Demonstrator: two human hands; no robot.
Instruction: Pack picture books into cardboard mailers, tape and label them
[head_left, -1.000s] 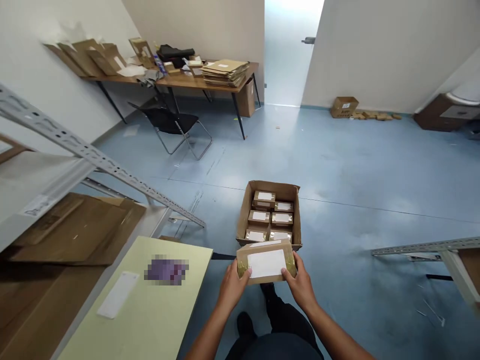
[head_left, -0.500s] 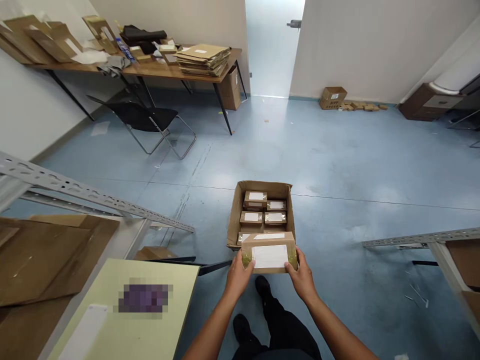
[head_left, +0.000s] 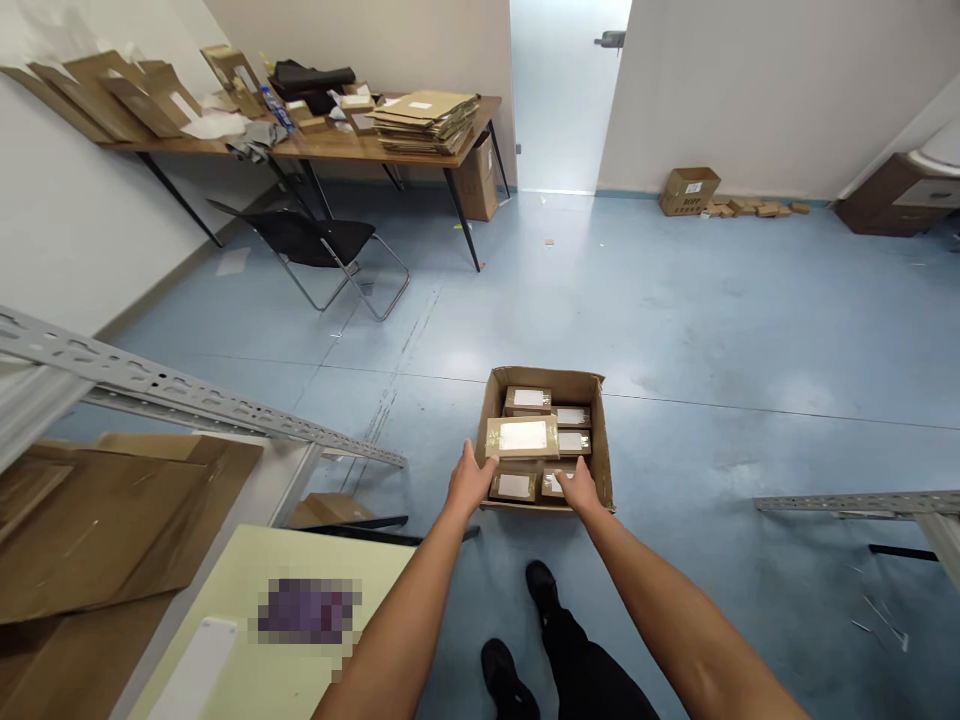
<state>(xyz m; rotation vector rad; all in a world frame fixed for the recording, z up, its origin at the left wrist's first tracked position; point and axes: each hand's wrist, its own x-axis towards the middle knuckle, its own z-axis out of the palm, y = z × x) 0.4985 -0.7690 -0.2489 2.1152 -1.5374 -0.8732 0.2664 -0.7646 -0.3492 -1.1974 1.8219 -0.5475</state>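
Observation:
A cardboard box with a white label [head_left: 523, 437] lies slightly askew on top of smaller labelled boxes in an open carton [head_left: 609, 440] on the floor. My left hand [head_left: 471, 482] is at the carton's left side, thumb and fingers apart, close to the box's lower left corner; whether the thumb touches it I cannot tell. My right hand [head_left: 580, 488] is over the carton's front right part, thumb and fingers spread, apart from the labelled box. Below its thumb sits a small labelled box [head_left: 551, 487], partly hidden. Another small labelled box [head_left: 514, 486] sits left of it.
At left stand a metal shelf rack [head_left: 187, 395] and a pale yellow board [head_left: 247, 555] with a blurred purple patch. A wooden table [head_left: 337, 147] with stacked flat cardboard and a black chair [head_left: 337, 243] are further back. Another rack [head_left: 847, 505] stands at right.
The labelled box has gone from between my hands, held in front of the carton, down onto the boxes inside it. My hands have reached forward and come off its ends.

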